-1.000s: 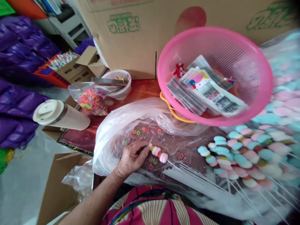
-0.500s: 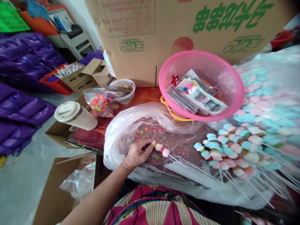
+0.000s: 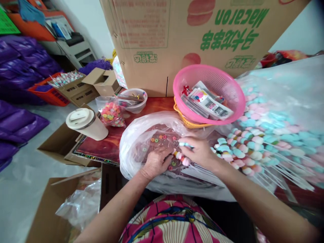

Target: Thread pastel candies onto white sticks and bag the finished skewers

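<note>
My left hand is over the plastic sheet, its fingers closed at the tip end of a marshmallow skewer. Pink and white marshmallows and yellow and red rings are threaded on that stick. My right hand pinches a blue-and-white marshmallow just above the skewer. Bare white sticks lie below my right wrist, partly covered by it. Loose candy rings are scattered on the plastic around my left hand.
Finished-looking marshmallow skewers are heaped at right beside a plastic bag. A pink basket with printed packets sits on an orange one. At left are a bag of rings, a white bowl, a cup; behind, a large carton.
My right hand has come into view from the right with a blue-and-white marshmallow. My left hand stays by the skewer tip. The view has shifted slightly.
</note>
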Demonstrator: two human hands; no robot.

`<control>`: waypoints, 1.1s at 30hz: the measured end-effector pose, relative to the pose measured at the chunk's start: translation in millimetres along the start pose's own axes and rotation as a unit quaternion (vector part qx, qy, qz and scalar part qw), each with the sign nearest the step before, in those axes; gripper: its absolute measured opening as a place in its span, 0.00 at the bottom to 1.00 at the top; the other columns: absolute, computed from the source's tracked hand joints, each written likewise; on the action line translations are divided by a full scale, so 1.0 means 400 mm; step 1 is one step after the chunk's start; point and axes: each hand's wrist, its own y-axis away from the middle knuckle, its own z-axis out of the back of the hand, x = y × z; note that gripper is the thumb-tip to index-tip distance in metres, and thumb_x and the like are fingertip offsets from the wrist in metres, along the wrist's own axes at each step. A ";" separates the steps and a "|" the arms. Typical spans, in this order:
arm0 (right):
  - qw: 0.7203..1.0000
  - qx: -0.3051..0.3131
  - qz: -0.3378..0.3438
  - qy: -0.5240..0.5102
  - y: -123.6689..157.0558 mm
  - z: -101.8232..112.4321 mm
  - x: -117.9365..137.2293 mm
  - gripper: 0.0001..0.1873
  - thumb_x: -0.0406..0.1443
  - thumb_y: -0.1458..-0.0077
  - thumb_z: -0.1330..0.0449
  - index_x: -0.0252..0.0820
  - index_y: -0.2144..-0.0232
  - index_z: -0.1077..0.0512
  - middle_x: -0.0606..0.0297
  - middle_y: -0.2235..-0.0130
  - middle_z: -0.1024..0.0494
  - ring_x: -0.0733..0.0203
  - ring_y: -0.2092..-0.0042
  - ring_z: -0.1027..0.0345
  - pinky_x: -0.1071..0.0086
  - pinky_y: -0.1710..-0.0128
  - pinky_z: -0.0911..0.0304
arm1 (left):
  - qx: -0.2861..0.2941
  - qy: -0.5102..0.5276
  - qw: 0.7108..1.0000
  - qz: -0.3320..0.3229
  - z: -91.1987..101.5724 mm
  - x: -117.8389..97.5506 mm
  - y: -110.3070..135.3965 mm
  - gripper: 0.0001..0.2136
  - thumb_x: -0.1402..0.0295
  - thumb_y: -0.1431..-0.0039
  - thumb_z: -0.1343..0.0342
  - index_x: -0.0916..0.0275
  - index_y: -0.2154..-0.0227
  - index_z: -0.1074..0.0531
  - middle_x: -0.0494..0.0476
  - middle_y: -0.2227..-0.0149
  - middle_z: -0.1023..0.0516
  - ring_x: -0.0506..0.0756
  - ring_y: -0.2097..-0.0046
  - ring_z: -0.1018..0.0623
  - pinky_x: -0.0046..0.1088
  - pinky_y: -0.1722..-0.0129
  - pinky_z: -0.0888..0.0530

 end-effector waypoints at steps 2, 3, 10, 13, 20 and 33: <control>0.999 0.031 0.028 0.018 -0.013 -0.002 0.007 0.09 0.36 0.43 0.43 0.41 0.62 0.25 0.58 0.55 0.24 0.57 0.53 0.31 0.59 0.50 0.36 | 0.017 0.002 1.000 -0.020 0.008 -0.011 0.012 0.12 0.70 0.41 0.52 0.63 0.58 0.26 0.59 0.63 0.20 0.55 0.61 0.21 0.31 0.60 0.25; 0.998 0.043 0.034 0.024 -0.011 0.008 0.013 0.10 0.36 0.43 0.44 0.42 0.62 0.25 0.59 0.55 0.24 0.56 0.51 0.32 0.59 0.49 0.38 | 0.024 0.010 0.999 -0.024 0.012 -0.016 0.019 0.12 0.69 0.41 0.52 0.63 0.58 0.26 0.59 0.64 0.20 0.55 0.63 0.21 0.30 0.61 0.25; 0.955 0.153 -0.145 0.207 0.135 0.051 0.086 0.15 0.38 0.40 0.49 0.40 0.70 0.25 0.61 0.71 0.22 0.58 0.67 0.29 0.67 0.66 0.39 | -0.055 0.025 0.976 0.210 0.057 -0.010 -0.014 0.10 0.70 0.42 0.49 0.63 0.62 0.24 0.57 0.66 0.20 0.54 0.65 0.21 0.27 0.62 0.27; 0.921 0.168 -0.185 0.298 0.178 -0.020 0.102 0.10 0.33 0.42 0.49 0.38 0.66 0.27 0.55 0.64 0.22 0.52 0.60 0.30 0.64 0.64 0.41 | 0.020 -0.061 0.965 0.254 0.070 0.000 -0.080 0.13 0.72 0.44 0.48 0.63 0.57 0.25 0.62 0.59 0.22 0.58 0.60 0.22 0.33 0.59 0.27; 0.918 0.136 -0.208 0.310 0.204 -0.065 0.055 0.12 0.26 0.48 0.50 0.37 0.66 0.28 0.51 0.60 0.24 0.50 0.59 0.32 0.63 0.62 0.42 | 0.061 -0.051 0.973 0.215 0.062 0.027 -0.101 0.11 0.73 0.43 0.50 0.63 0.60 0.25 0.62 0.58 0.23 0.59 0.55 0.23 0.37 0.52 0.29; 0.990 -0.076 -0.098 0.074 0.224 -0.046 0.125 0.12 0.34 0.40 0.53 0.41 0.74 0.35 0.66 0.76 0.30 0.66 0.75 0.38 0.73 0.74 0.45 | -0.015 0.704 0.634 0.320 0.075 -0.042 -0.009 0.17 0.67 0.52 0.36 0.65 0.58 0.30 0.55 0.70 0.22 0.52 0.69 0.20 0.29 0.66 0.22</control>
